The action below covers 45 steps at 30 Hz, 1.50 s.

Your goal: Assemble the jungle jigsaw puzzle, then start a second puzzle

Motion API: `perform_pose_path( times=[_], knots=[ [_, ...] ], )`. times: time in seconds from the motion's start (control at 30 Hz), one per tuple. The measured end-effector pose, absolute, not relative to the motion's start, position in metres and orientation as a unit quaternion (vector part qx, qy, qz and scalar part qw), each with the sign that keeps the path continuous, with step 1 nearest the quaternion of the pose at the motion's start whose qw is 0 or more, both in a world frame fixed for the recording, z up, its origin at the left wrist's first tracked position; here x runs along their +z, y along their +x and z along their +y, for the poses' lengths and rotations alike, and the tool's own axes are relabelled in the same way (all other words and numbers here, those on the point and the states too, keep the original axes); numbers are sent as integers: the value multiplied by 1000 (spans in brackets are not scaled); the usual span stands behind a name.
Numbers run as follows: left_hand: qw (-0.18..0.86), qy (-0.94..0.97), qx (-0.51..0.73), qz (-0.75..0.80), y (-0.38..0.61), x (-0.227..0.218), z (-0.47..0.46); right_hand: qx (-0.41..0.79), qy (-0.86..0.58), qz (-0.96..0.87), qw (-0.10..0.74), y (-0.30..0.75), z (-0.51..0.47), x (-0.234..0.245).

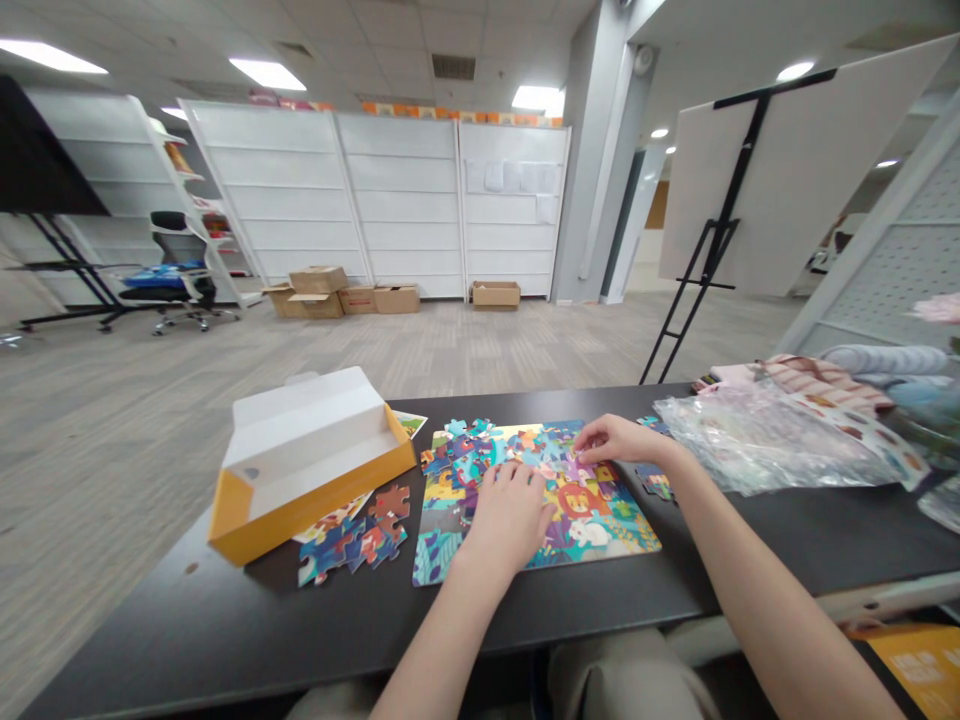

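A colourful jigsaw puzzle point(577, 500) with a lion and a white rabbit lies on the black table. My left hand point(514, 505) rests palm down over its middle, fingers stretched out and a little apart, hiding part of the picture. At the puzzle's upper right, my right hand point(619, 440) pinches a small pinkish-purple puzzle piece point(575, 468) against the picture; the fingers partly cover it. Loose puzzle pieces point(461, 455) lie heaped on the upper left of the picture. More loose pieces point(360, 540) are on the table to the left, and a few pieces point(656, 483) lie beyond my right wrist.
An open yellow box point(315, 490) with a white inside stands at the table's left. Clear plastic packaging point(772, 440) and folded cloths point(825, 380) lie at the right. Beyond the table are an easel-mounted board point(795, 180), cardboard boxes point(315, 290) and an office chair point(176, 275).
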State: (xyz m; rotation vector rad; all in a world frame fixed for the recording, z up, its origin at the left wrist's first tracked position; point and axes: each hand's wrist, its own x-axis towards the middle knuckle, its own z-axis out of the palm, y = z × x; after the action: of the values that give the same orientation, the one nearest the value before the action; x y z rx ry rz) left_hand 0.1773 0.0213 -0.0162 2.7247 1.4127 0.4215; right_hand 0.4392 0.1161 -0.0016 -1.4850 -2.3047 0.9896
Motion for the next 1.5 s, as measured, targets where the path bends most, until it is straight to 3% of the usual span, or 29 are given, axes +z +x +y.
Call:
perform_pose_path(
  times=[0.33, 1.5],
  knots=[
    [18, 878, 134, 459, 178, -16, 22, 283, -514, -808, 44, 432, 101, 11],
    [36, 861, 134, 489, 176, -13, 28, 213, -527, -823, 11, 421, 94, 9]
  ],
)
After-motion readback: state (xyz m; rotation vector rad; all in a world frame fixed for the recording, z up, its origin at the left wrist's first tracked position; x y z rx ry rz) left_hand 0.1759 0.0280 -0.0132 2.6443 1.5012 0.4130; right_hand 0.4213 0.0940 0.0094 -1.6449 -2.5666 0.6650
